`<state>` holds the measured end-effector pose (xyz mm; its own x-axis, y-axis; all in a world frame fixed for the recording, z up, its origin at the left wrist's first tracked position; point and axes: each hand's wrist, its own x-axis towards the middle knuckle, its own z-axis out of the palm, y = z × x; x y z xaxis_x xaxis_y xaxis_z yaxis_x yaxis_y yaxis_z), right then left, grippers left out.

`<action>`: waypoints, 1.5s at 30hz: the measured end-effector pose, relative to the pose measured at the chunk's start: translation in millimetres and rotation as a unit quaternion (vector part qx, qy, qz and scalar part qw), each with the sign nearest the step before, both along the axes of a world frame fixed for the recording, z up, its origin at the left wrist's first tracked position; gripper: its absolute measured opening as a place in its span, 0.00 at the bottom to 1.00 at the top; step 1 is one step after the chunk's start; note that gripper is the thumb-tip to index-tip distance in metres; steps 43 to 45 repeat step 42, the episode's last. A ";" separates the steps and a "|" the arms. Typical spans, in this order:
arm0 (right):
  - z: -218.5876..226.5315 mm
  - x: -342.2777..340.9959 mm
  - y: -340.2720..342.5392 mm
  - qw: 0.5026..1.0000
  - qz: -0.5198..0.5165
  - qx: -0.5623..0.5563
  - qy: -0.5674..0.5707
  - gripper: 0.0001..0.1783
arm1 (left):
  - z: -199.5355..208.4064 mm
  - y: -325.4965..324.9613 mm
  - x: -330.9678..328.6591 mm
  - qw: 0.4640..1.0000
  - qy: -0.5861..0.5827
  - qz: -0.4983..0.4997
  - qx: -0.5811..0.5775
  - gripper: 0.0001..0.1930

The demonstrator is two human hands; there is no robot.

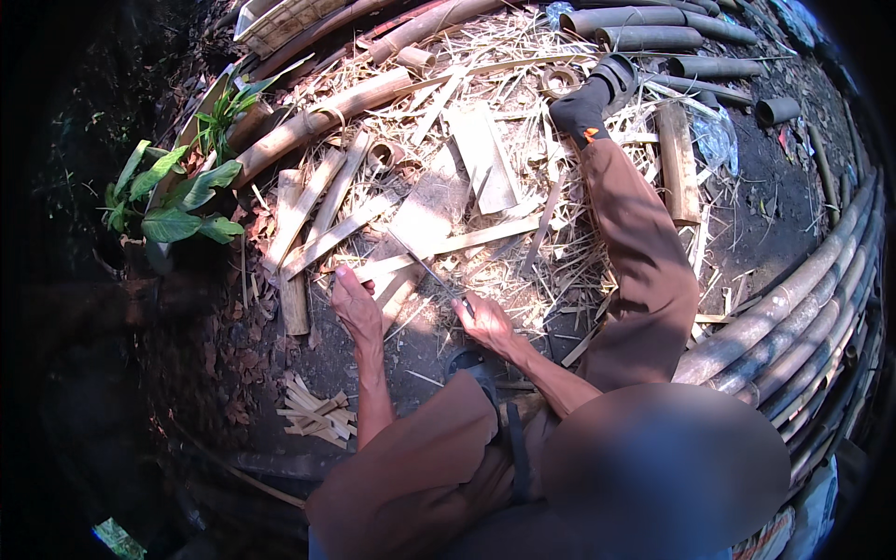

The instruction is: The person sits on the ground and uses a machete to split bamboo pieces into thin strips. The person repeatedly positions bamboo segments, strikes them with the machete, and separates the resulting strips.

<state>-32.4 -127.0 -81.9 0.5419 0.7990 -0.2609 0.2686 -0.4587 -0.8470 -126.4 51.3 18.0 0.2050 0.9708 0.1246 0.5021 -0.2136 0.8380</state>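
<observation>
Low in front of my body, my left hand (pixel 355 303) is closed around the near end of a long, pale bamboo strip (pixel 467 238). The strip slants up to the right over the littered ground. My right hand (pixel 487 325) grips the dark handle of a thin-bladed knife (pixel 425 266). Its narrow blade points up and left, crossing the strip close to my left hand; whether the two touch, I cannot tell. Beyond the strip lie a flat board (pixel 434 201) and a wide split bamboo piece (pixel 483 159), partly in sunlight.
Shavings (pixel 569 271) cover the ground around my outstretched leg (pixel 644 252). A small pile of cut strips (pixel 317 411) lies at the lower left. Long bamboo poles (pixel 803 308) line the right side. A leafy plant (pixel 177 201) and a thick bamboo pole (pixel 317 121) stand at the left.
</observation>
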 end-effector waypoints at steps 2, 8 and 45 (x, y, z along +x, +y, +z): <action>-16.6 -9.3 -6.5 0.991 0.000 0.028 -0.131 0.24 | -4.1 17.9 -20.7 0.995 -0.022 0.038 -0.089 0.26; -15.4 7.8 -7.8 0.996 -0.022 -0.068 0.044 0.24 | -35.7 22.0 -53.0 0.974 0.180 0.072 0.119 0.14; 18.8 65.3 9.5 0.801 -0.334 0.140 0.477 0.15 | -24.0 -99.2 -23.1 0.894 -0.015 -0.315 -0.319 0.15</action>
